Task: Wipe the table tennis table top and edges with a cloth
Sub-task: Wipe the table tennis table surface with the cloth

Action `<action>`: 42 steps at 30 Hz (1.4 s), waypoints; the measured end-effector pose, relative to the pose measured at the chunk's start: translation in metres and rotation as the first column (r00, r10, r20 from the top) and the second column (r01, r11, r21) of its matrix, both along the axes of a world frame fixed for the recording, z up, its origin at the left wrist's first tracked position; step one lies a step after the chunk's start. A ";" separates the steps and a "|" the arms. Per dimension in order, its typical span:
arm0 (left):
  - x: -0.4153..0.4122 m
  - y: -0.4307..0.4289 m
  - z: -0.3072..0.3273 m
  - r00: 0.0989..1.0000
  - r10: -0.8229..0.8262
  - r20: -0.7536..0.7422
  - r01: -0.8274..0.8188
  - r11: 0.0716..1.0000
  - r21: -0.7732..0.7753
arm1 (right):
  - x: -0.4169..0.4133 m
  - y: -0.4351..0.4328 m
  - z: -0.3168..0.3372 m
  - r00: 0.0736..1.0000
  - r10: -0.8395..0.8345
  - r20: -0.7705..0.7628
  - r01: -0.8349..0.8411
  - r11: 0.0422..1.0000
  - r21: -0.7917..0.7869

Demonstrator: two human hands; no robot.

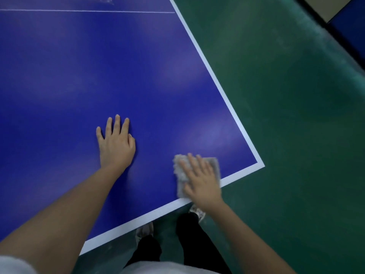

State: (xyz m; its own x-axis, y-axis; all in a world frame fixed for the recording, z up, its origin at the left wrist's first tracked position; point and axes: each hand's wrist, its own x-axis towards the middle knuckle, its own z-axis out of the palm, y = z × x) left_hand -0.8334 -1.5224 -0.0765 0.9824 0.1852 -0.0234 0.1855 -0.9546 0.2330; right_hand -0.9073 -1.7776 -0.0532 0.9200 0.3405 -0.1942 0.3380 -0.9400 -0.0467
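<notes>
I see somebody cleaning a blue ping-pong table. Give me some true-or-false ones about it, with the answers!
1. The right hand presses a grey cloth flat on the table. True.
2. The left hand holds a second cloth. False: it rests bare on the blue top, fingers straight.
3. The cloth lies close to the table's corner. True.
4. The floor beside the table is red. False: it is green.
5. The cloth is out in the middle of the table, far from any edge. False: it overlaps the white line along the near edge.
</notes>
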 end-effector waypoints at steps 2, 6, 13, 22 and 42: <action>0.001 -0.001 0.001 1.000 -0.002 0.005 0.002 1.000 0.006 | 0.025 -0.053 -0.002 0.975 -0.222 -0.013 0.221 0.973 -0.061; 0.001 -0.001 0.000 1.000 0.003 0.023 -0.003 1.000 0.014 | 0.062 -0.085 -0.006 0.822 -0.569 -0.029 0.568 0.822 -0.041; 0.000 -0.003 0.003 0.997 0.066 0.045 -0.067 0.998 0.017 | 0.039 -0.013 -0.004 0.912 0.404 -0.067 -0.400 0.914 0.071; 0.050 -0.170 0.018 0.767 0.624 0.151 -0.583 0.775 -0.244 | 0.227 -0.121 -0.012 0.980 0.195 -0.043 -0.189 0.975 0.121; 0.071 -0.267 0.004 0.615 0.783 0.089 -0.757 0.619 -0.209 | 0.391 -0.092 -0.020 0.744 0.668 0.017 -0.660 0.730 0.176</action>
State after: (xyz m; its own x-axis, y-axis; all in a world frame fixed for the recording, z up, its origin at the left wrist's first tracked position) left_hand -0.7619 -1.7899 -0.0728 0.4691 0.8827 0.0264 0.7861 -0.4310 0.4431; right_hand -0.5163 -1.8695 -0.0736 0.4388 0.8911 -0.1159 0.8671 -0.4537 -0.2059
